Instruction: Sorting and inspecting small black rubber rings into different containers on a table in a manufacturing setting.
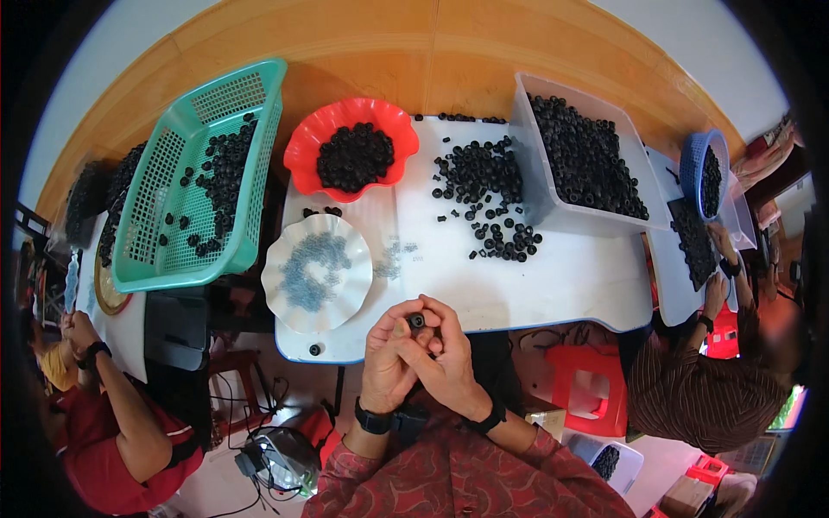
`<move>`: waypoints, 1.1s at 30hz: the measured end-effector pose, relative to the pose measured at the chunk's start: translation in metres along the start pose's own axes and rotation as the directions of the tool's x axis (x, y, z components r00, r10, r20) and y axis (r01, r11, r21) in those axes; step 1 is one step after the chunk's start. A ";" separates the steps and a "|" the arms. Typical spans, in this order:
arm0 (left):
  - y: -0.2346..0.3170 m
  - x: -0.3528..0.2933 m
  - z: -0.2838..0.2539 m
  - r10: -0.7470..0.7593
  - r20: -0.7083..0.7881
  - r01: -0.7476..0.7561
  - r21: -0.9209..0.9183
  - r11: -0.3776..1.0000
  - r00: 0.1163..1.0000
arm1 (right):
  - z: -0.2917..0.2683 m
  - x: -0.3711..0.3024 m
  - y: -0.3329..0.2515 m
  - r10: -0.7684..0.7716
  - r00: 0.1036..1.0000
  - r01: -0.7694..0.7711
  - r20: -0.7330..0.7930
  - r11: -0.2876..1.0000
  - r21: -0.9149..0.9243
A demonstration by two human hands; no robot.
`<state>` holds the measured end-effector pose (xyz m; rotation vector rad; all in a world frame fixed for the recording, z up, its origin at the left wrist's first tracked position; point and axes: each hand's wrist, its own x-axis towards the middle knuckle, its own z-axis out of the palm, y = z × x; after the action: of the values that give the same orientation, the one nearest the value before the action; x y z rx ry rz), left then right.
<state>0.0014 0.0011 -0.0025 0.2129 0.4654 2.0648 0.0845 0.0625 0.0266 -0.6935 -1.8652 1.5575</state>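
Observation:
Both hands are together in front of my chest, just over the near edge of the white table (pixel 484 293). The fingers of my left hand (pixel 387 367) and my right hand (pixel 451 367) are closed around a small black ringed part (pixel 416 320), its round end facing up. Its lower side is hidden by my fingers. Ahead of my left hand is a white scalloped plate (pixel 352 298) with many tiny clear bluish pieces. Behind it stands a red scalloped bowl (pixel 302 147) of black parts. One loose black part (pixel 314 350) lies at the table's near left edge.
A green perforated basket (pixel 177 278) stands left, a clear bin (pixel 587 221) of black parts at the back right. Loose black parts (pixel 484 173) spread beside the bin. People work at both sides; a red stool (pixel 587 363) is below right, cables (pixel 259 406) below left.

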 end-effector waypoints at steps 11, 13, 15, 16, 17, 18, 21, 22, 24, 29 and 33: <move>-0.005 -0.001 -0.004 0.055 -0.069 -0.038 0.217 0.975 0.996 | -0.018 0.004 0.001 -0.227 0.972 0.229 -0.061 0.973 0.038; -0.005 -0.003 0.004 0.097 -0.062 -0.068 0.362 0.930 0.993 | -0.022 0.001 -0.003 -0.106 0.993 0.115 -0.054 0.971 0.210; -0.002 -0.006 0.017 0.117 -0.048 -0.079 0.488 0.870 0.992 | -0.026 0.003 -0.001 -0.112 0.992 0.125 -0.065 0.960 0.250; -0.001 -0.008 0.023 0.132 -0.031 -0.087 0.601 0.794 0.991 | -0.028 0.003 0.000 -0.117 0.990 0.135 -0.079 0.949 0.286; -0.002 -0.009 0.027 0.132 -0.028 -0.089 0.602 0.793 0.991 | -0.031 0.003 0.003 -0.089 0.994 0.106 -0.070 0.955 0.277; -0.002 -0.009 0.031 0.150 -0.024 -0.103 0.620 0.778 0.988 | -0.033 0.002 0.002 -0.092 0.993 0.109 -0.072 0.955 0.277; -0.005 -0.011 0.035 0.172 -0.009 -0.126 0.647 0.752 0.985 | -0.035 -0.001 0.003 -0.046 0.996 0.073 -0.077 0.913 0.402; -0.005 -0.011 0.035 0.175 -0.001 -0.132 0.655 0.744 0.985 | -0.036 -0.002 0.004 -0.049 0.996 0.077 -0.080 0.912 0.404; -0.007 -0.013 0.036 0.174 0.004 -0.133 0.666 0.734 0.985 | -0.038 -0.004 0.003 -0.055 0.995 0.085 -0.085 0.910 0.406; -0.008 -0.014 0.037 0.187 0.026 -0.148 0.717 0.682 0.982 | -0.042 -0.006 0.007 -0.074 0.993 0.105 -0.091 0.905 0.412; -0.008 -0.014 0.040 0.211 0.103 -0.218 0.733 0.644 0.972 | -0.046 -0.008 0.003 -0.020 0.998 0.053 -0.067 0.846 0.531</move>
<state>0.0284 0.0025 0.0316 0.7996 1.3359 1.9829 0.1239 0.0882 0.0285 -0.4350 -1.2902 1.8907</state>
